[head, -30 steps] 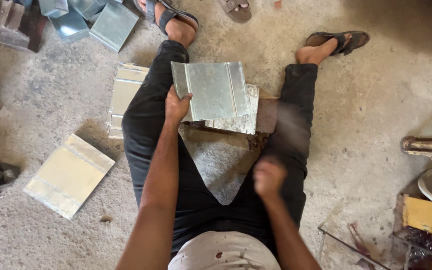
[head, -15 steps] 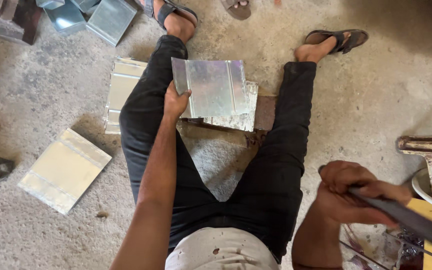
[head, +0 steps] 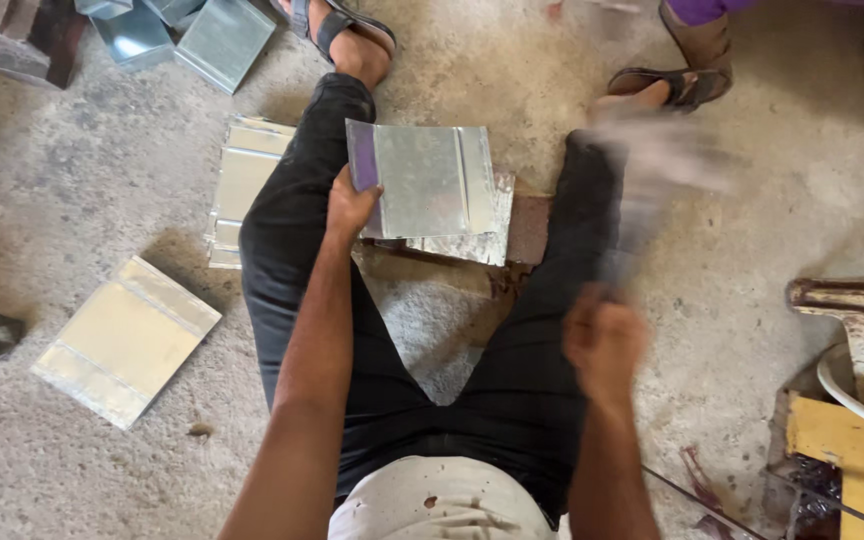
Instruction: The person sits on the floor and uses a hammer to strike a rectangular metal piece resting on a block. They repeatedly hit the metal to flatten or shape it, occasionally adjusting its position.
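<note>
Okay, my left hand point(head: 350, 208) pinches the flat silvery metal sheet point(head: 422, 180) by its left edge; my right hand point(head: 604, 340) is blurred, fist-like, with a long blurred tool point(head: 652, 170) above it.

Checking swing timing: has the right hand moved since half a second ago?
Yes. The right hand has swung inward from beside the rusty vise to over the right thigh, blurred.

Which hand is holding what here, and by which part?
Left hand grips the shiny rectangular sheet-metal piece by its left edge. Right hand is closed on a long motion-blurred tool; its kind cannot be told.
</note>
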